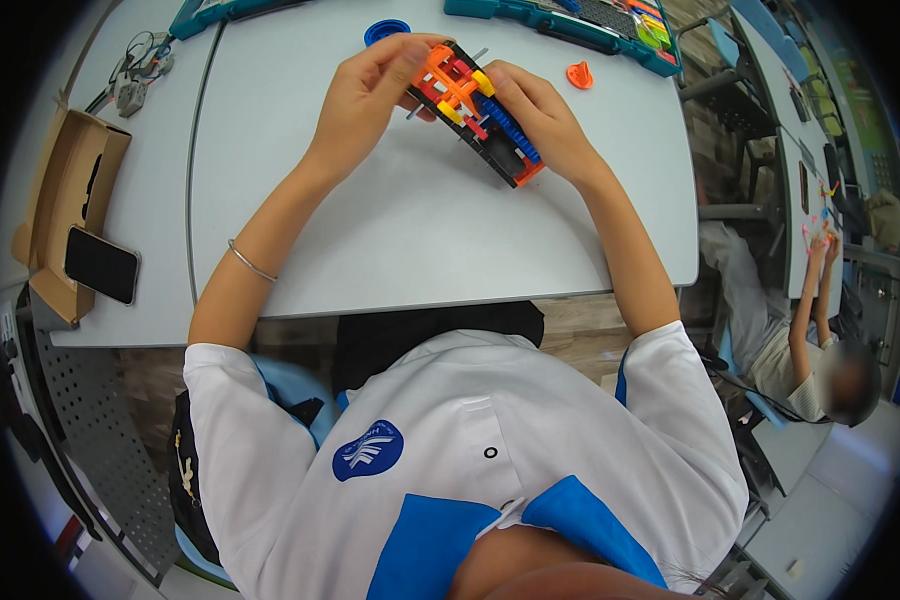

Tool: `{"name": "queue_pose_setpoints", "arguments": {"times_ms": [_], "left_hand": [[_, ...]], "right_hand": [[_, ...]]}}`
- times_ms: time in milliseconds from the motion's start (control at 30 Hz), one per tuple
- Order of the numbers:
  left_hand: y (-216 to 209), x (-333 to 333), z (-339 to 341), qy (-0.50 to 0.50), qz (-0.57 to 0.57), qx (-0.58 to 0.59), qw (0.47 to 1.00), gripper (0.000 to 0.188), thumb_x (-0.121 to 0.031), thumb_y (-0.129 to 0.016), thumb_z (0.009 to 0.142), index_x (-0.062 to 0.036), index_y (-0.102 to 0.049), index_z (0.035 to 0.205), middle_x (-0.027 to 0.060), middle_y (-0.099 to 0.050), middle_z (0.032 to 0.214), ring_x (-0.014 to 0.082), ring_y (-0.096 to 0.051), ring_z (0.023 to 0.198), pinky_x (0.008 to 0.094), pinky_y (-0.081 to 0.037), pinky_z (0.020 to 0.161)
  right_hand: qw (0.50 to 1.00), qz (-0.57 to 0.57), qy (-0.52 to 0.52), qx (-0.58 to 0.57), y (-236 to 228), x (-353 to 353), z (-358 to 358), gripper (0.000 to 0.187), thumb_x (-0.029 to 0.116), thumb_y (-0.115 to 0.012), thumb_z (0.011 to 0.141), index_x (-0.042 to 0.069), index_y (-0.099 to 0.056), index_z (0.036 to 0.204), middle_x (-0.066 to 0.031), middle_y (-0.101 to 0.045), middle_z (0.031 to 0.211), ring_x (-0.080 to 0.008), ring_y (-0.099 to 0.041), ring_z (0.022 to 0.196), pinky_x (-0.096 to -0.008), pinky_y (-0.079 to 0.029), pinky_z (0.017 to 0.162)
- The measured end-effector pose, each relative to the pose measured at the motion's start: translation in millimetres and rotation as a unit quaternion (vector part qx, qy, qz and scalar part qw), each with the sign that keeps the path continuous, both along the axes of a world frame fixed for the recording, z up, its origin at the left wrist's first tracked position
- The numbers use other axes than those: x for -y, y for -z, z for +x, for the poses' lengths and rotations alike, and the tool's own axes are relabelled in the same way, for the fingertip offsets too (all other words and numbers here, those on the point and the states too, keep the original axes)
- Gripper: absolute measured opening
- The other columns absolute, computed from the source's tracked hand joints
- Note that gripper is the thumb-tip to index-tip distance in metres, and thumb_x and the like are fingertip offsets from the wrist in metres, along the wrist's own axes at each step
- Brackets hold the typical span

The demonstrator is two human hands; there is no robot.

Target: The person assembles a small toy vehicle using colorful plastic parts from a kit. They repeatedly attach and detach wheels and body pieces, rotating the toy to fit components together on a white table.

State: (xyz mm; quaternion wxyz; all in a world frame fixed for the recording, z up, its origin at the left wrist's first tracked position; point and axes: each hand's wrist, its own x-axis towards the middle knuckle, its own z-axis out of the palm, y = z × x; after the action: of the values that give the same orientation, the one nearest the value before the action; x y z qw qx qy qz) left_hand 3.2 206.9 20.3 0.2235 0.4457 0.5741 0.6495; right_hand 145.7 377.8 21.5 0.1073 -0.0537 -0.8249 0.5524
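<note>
Both my hands hold a building-kit model [462, 95] above the far part of the white table. It has a long black frame with orange, red and yellow parts inside, a blue toothed gear along its right side and thin grey axles poking out. My left hand [375, 88] is closed on the model's upper left end, thumb over the top. My right hand [542, 118] is closed on its right side, beside the blue gear. The fingers under the model are partly hidden. A blue round part [386, 31] lies just beyond my left hand, and an orange piece [579, 75] lies right of my right hand.
Teal kit cases [610, 40] with colourful parts stand along the table's far edge. At the left are an open cardboard box [105, 150], a black phone [102, 264] and a grey cabled part [130, 95]. Another person [785, 345] sits at a table on the right.
</note>
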Motion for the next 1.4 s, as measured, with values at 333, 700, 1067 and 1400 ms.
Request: {"name": "queue_pose_setpoints", "arguments": {"times_ms": [333,700,1067,1400], "left_hand": [[-3.5,3.0,-34.9,0.045,0.041,-0.159,0.985,0.020,-0.013,-0.058,0.098,-0.0034,-0.070,0.111,0.0070,-0.067,0.104,0.0156,-0.065,0.097,0.0281,-0.058,0.076],[-10.2,9.8,-25.0,0.112,0.005,-0.075,0.991,0.016,-0.022,-0.050,0.103,-0.0061,-0.053,0.103,0.0028,-0.055,0.089,0.0104,-0.059,0.074,0.0224,-0.047,0.064],[-15.6,10.2,-27.7,0.088,-0.065,-0.172,0.979,0.020,-0.023,-0.057,0.100,-0.0061,-0.065,0.107,0.0023,-0.062,0.092,0.0093,-0.059,0.072,0.0227,-0.050,0.062],[-18.8,13.0,-28.0,0.229,-0.137,-0.019,0.964,0.025,-0.028,-0.065,0.095,-0.0055,-0.068,0.084,-0.0007,-0.052,0.083,0.0088,-0.056,0.075,0.0236,-0.047,0.059]], "right_hand": [[0.995,-0.093,0.024,0.021,-0.2,-1.5,3.3,0.046,0.046,-0.048,0.102,0.002,-0.061,0.104,-0.0014,-0.059,0.088,-0.0045,-0.053,0.080,-0.0203,-0.046,0.073],[0.929,-0.333,0.054,0.151,4.3,-10.5,11.4,0.051,0.047,-0.062,0.094,0.001,-0.062,0.116,-0.0085,-0.066,0.103,-0.0143,-0.067,0.089,-0.0290,-0.057,0.077],[0.915,-0.341,0.032,0.213,3.3,-21.9,12.4,0.053,0.046,-0.067,0.090,-0.003,-0.063,0.113,-0.0120,-0.070,0.097,-0.0151,-0.069,0.077,-0.0271,-0.058,0.067],[0.952,-0.192,-0.024,0.238,4.5,-23.6,17.9,0.062,0.046,-0.067,0.090,-0.002,-0.061,0.127,-0.0120,-0.062,0.122,-0.0149,-0.061,0.109,-0.0253,-0.051,0.092]]}}
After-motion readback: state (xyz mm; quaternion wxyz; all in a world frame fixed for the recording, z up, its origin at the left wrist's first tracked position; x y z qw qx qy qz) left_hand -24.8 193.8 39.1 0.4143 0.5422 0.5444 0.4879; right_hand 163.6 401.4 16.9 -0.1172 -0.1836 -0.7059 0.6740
